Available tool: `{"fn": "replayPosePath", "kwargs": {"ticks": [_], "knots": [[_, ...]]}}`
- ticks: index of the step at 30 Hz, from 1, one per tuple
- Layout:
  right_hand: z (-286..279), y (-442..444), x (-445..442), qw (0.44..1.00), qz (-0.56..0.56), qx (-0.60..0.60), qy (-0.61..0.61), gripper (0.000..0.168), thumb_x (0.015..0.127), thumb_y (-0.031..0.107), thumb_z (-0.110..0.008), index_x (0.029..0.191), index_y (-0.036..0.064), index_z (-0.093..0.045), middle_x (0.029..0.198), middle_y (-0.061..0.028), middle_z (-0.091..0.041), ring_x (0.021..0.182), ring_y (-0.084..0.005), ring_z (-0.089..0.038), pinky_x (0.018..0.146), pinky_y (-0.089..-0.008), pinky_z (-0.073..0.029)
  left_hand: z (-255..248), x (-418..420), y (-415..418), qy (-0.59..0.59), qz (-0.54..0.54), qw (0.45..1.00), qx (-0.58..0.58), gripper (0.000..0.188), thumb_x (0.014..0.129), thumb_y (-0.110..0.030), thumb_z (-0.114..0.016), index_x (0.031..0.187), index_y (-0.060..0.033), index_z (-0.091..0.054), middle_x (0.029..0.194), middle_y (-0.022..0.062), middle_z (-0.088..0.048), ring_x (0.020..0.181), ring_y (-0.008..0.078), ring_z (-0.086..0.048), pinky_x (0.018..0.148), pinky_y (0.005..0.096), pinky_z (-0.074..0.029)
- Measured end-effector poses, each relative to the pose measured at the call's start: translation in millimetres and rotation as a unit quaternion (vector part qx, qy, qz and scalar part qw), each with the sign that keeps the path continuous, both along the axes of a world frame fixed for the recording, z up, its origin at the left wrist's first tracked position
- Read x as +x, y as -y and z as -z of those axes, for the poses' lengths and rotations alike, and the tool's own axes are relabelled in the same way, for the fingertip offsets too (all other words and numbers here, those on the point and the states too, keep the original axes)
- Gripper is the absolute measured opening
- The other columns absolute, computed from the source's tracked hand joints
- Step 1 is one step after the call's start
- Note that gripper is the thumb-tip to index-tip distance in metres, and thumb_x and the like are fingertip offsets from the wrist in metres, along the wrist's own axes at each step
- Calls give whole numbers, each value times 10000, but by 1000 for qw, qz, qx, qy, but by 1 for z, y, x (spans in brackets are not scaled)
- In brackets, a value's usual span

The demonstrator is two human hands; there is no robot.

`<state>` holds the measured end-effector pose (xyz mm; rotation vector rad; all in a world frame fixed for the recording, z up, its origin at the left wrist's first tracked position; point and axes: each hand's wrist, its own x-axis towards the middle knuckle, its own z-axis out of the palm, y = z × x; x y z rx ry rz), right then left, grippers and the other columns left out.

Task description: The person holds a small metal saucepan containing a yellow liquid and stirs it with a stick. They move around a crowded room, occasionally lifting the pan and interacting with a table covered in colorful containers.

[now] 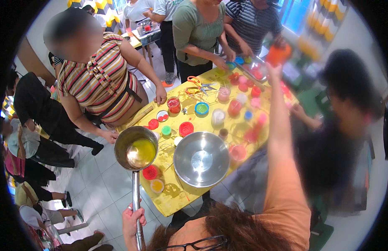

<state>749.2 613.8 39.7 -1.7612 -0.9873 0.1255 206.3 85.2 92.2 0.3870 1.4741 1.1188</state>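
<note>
My left hand [133, 218] grips the long metal handle of a saucepan [120, 147]. Clear yellow liquid [143, 152] lies in the bottom of the pan, which is held over the table's left edge. My right arm reaches far across the table, and my right hand [274, 69] holds a blurred orange container [279, 54] from below. A person's hand [279, 40] is at the top of that same container. Between my arms a wide stainless steel bowl [201, 138] stands on the yellow-covered table [168, 205], with nothing visible inside.
Jars of red [174, 105] and whitish material [218, 117], a blue-rimmed green cup [201, 108], red cups [186, 129] and orange-handled scissors [198, 86] crowd the table. A metal tray [252, 67] lies at the far end. People stand around it; one in stripes is at left.
</note>
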Motion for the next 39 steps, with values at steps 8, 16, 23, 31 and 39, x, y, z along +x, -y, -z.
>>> {"fn": "replayPosePath", "kwargs": {"ticks": [8, 16, 23, 31, 39], "knots": [[18, -99, 123, 986, -37, 160, 0, 794, 517, 443, -770, 1093, -32, -499, 1084, -191, -550, 1028, -302, -523, 880, -367, -408, 15, 19, -14, 31, -9, 999, 24, 388, 773, -15, -543, 1143, 31, -437, 648, 33, -480, 420, 74, -422, 372, 217, -363], [42, -77, 86, 993, -35, 114, -6, 811, 519, 419, -770, 1132, -23, -474, 1105, -204, -538, 1040, -313, -518, 891, -366, -405, 10, 30, -19, 14, -22, 999, 20, 389, 774, -22, -550, 1144, 29, -438, 657, 35, -484, 421, 74, -425, 379, 211, -363], [36, -66, 83, 993, -30, 114, -9, 829, 521, 397, -771, 1165, -16, -451, 1123, -216, -527, 1051, -322, -513, 901, -365, -401, 20, 32, -14, 21, -25, 999, 32, 374, 775, -19, -549, 1133, 28, -451, 643, 32, -478, 420, 74, -421, 381, 214, -363], [25, -73, 106, 986, -47, 154, -35, 831, 525, 392, -767, 1176, -12, -445, 1117, -216, -533, 1044, -310, -521, 885, -362, -416, 30, 36, -3, 22, -23, 998, 51, 355, 774, -18, -550, 1117, 21, -463, 638, 27, -476, 415, 73, -416, 373, 211, -359], [-6, -34, 96, 989, 20, 146, 13, 751, 534, 310, -777, 1134, -16, -465, 1044, -183, -563, 951, -292, -556, 824, -356, -435, 39, 39, 3, 33, -11, 996, 80, 379, 769, -8, -538, 1133, 27, -443, 649, 38, -482, 413, 69, -417, 363, 208, -351]]}}
